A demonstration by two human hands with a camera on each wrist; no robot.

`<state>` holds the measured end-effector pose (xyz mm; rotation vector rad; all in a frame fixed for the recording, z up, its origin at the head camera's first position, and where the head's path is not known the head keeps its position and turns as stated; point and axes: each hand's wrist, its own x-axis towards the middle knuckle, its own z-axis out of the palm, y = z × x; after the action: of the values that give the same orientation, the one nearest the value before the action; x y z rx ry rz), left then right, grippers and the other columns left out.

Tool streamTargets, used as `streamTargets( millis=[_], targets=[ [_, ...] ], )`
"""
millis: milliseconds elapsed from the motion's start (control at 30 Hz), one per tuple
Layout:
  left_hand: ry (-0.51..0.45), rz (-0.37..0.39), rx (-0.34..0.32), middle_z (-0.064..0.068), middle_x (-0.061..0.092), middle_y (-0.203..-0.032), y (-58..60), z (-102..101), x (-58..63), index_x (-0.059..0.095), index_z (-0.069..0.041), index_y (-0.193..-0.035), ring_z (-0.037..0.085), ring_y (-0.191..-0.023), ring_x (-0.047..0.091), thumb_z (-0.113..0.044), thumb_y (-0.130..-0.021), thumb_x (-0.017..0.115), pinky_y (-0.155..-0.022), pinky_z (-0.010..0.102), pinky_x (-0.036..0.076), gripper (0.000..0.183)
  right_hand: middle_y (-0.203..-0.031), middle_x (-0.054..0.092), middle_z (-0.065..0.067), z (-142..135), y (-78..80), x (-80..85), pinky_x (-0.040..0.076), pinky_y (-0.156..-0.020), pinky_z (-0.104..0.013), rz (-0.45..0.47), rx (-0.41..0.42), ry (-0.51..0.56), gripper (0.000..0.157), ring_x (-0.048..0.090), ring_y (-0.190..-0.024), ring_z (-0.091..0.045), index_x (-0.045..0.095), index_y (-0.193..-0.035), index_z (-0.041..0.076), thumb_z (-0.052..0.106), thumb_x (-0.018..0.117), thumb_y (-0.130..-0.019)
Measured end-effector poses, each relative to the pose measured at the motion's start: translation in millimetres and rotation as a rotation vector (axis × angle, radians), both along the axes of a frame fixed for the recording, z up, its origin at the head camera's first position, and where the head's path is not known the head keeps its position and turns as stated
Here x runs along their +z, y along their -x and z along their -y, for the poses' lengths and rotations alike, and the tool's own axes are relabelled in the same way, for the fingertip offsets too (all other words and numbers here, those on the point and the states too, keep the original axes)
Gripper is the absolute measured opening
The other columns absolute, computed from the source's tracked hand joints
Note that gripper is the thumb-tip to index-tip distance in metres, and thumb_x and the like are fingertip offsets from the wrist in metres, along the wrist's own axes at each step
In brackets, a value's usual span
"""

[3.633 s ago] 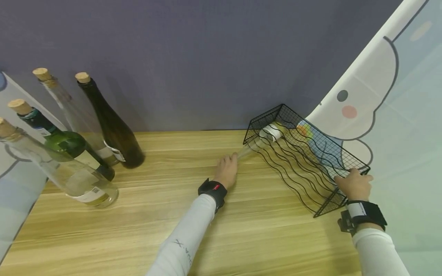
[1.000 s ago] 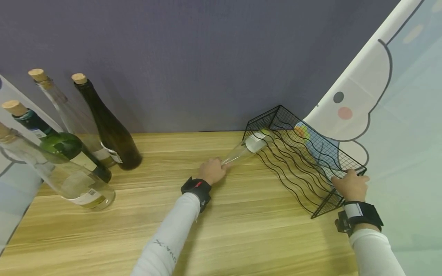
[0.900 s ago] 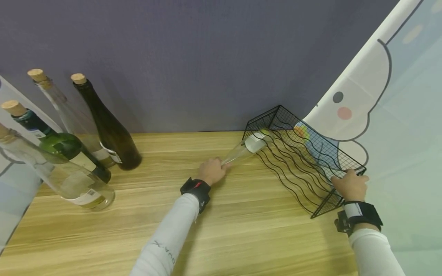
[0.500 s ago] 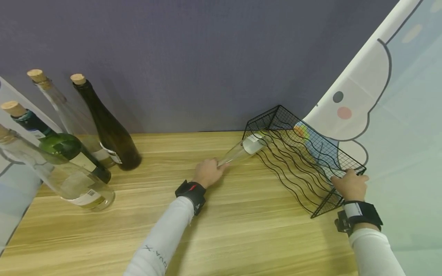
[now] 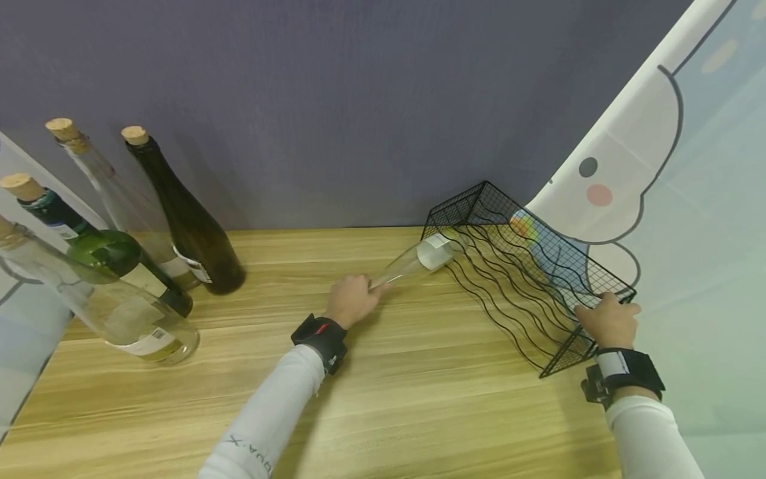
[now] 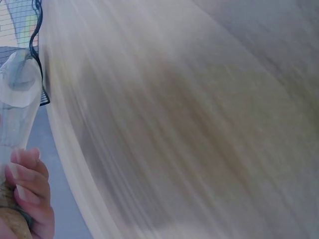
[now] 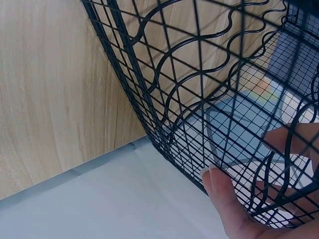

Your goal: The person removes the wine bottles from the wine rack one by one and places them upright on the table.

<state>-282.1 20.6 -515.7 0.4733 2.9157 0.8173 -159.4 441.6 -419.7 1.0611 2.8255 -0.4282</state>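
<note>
A clear glass bottle (image 5: 413,263) with a white label lies slanted, its base end at the left opening of a black wire rack (image 5: 509,273) with wavy bars. My left hand (image 5: 352,299) grips the bottle by its neck. In the left wrist view, the fingers (image 6: 31,186) curl round the neck beside the cork (image 6: 14,223), and the base overlaps the rack's edge. My right hand (image 5: 609,320) holds the rack's near right corner. In the right wrist view, its thumb (image 7: 222,196) presses the mesh from outside, with other fingers behind the wires.
Several corked bottles stand at the left: a dark one (image 5: 188,219), a green one (image 5: 114,253), a clear one (image 5: 120,319) in front and another clear one (image 5: 114,179) behind. A grey panel (image 5: 335,113) backs the wooden table (image 5: 407,406); a printed cloth (image 5: 706,266) lies along the right.
My left hand has moved left and slightly nearer, drawing the bottle partly out of the rack. My right hand and the rack have stayed in place.
</note>
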Motion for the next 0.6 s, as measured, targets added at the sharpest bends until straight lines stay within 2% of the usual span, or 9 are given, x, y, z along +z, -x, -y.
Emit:
streamTargets(
  millis=[400, 600],
  targets=[
    [-0.015, -0.011, -0.004, -0.004, 0.040, -0.054, -4.8, 10, 10.3, 0.056, -0.012, -0.065, 0.012, -0.047, 0.039, -0.056, -0.095, 0.056, -0.041, 0.025, 0.028, 0.052, -0.131, 0.018, -0.056, 0, 0.4, 1.4, 0.048, -0.079, -0.066, 0.004, 0.003, -0.006, 0.072, 0.041, -0.107, -0.070, 0.021, -0.143, -0.020, 0.028, 0.047, -0.095],
    [-0.002, -0.023, 0.004, -0.003, 0.043, -0.056, -8.1, 13, 10.2, 0.056, -0.012, -0.066, 0.012, -0.048, 0.041, -0.056, -0.094, 0.057, -0.043, 0.025, 0.031, 0.052, -0.132, 0.017, -0.056, 1, 0.2, 1.3, 0.047, -0.081, -0.067, 0.009, 0.003, -0.005, 0.072, 0.040, -0.108, -0.071, 0.021, -0.143, -0.020, 0.028, 0.047, -0.095]
  ],
)
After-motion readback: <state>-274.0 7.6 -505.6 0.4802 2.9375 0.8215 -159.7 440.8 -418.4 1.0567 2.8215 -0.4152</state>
